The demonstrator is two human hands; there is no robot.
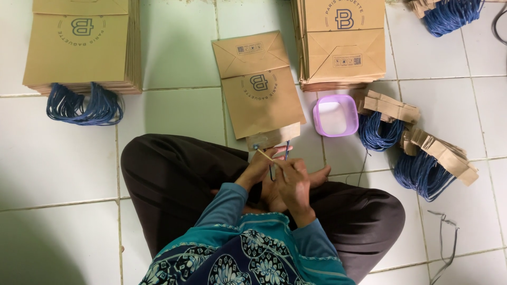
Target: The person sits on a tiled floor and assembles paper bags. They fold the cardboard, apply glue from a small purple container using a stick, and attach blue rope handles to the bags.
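The right hand [293, 182] is closed around a thin stick [265, 155], its tip at a kraft handle strip [273, 136] that lies on the mouth of one flat brown paper bag [260, 87]; the left hand [260, 168] curls shut beside it, though on what I cannot tell. One lilac tub [335, 115] sits just right of the bag. Two stacks of finished bags [79, 45] flank it, and three bundles of blue cord handles [426, 166] lie further right.

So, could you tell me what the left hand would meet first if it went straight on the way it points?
Probably the paper strip at the brown bag's near edge, just beyond the left hand; depth is unclear.
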